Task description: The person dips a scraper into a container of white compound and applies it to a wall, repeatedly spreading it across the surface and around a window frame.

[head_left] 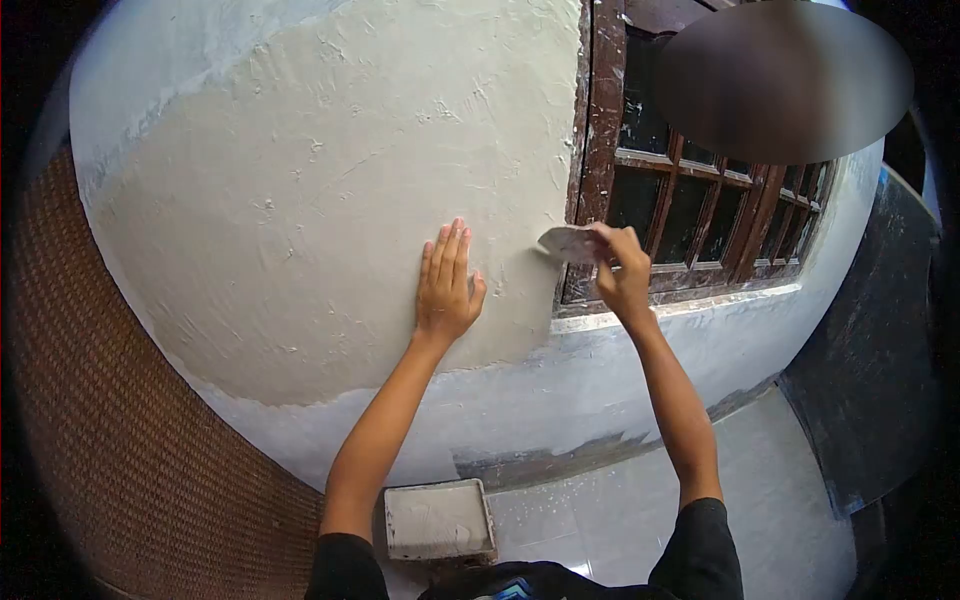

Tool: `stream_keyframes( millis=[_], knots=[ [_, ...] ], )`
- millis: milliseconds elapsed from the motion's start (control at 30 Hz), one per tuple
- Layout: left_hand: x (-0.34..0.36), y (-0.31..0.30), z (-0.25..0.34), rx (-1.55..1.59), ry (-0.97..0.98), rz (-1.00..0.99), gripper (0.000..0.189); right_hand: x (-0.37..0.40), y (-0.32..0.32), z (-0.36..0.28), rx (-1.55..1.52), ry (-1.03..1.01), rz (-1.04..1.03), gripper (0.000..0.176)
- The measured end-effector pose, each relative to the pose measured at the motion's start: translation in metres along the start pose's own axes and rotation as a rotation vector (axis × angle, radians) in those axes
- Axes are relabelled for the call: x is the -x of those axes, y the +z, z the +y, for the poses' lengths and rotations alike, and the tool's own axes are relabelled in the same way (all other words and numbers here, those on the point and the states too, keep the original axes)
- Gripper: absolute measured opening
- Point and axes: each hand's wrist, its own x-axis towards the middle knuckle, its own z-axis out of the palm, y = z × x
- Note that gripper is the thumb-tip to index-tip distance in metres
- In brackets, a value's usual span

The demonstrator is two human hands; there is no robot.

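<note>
My left hand [447, 285] lies flat against the plastered wall [330, 200], fingers stretched upward and thumb a little apart. In my right hand [624, 268] is a putty knife [570, 243], pinched between thumb and fingers near the window's left edge. Its blade points left, with its tip right at the plaster beside the brown window frame [583, 190]. Cream plaster covers much of the wall around both hands, with small ridges and rough marks in it.
A tray of wet plaster [437, 520] stands low in front of me, above the tiled floor [620, 510]. On the left is a woven brown panel [150, 430]. A dark board [865, 350] leans at the right. The paned window [700, 210] has a pale sill [680, 308].
</note>
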Motion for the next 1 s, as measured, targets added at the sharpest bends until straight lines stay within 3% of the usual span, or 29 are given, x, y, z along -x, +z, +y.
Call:
stream_keyframes(
  millis=[167, 233, 367, 500, 600, 767, 900, 1000],
  knots=[
    [0.0, 0.0, -0.002, -0.005, 0.009, -0.011, 0.062, 0.0, -0.008, -0.016, 0.011, 0.01, 0.149, 0.043],
    [0.001, 0.001, -0.003, -0.011, 0.008, -0.016, 0.062, 0.02, -0.002, -0.02, -0.069, 0.084, 0.086, 0.03],
    [0.001, 0.001, -0.001, -0.001, 0.001, -0.014, 0.062, 0.082, 0.033, -0.014, -0.251, 0.138, -0.132, 0.022],
    [0.0, 0.001, -0.002, 0.001, 0.0, -0.009, 0.062, 0.121, 0.048, 0.018, -0.181, 0.25, -0.115, 0.02],
    [0.001, 0.0, -0.003, 0.004, 0.007, -0.021, 0.062, 0.118, 0.038, 0.042, -0.184, 0.425, 0.161, 0.022],
    [0.001, 0.002, -0.001, 0.006, -0.01, -0.02, 0.063, 0.102, 0.015, 0.035, -0.309, 0.51, 0.262, 0.021],
    [0.002, 0.004, 0.001, 0.008, -0.016, -0.014, 0.063, 0.106, 0.028, 0.007, -0.246, 0.235, -0.162, 0.02],
    [0.001, 0.005, -0.001, 0.007, -0.014, -0.009, 0.063, 0.107, 0.042, 0.01, -0.214, 0.085, -0.269, 0.02]
  ],
)
